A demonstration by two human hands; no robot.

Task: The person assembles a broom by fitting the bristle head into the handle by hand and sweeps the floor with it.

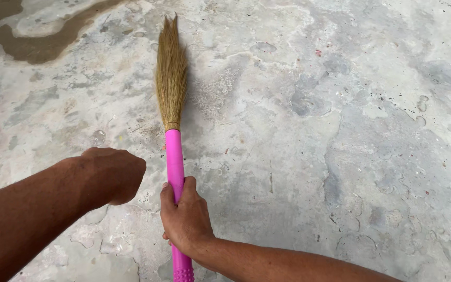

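The right hand (pixel 185 215) is clamped around the pink handle of the grass broom (pixel 173 130), whose bristles lie ahead on the concrete floor (pixel 340 130), while the left hand (pixel 113 175), curled, empty, hovers beside the handle.

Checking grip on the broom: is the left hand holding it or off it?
Off it. The left hand is a closed fist beside the broom; only the right hand grips it.

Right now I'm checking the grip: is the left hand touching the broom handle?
Apart. The head view shows the left hand closed in a fist, with bare floor visible between it and the pink broom handle. Only the right hand grips it.
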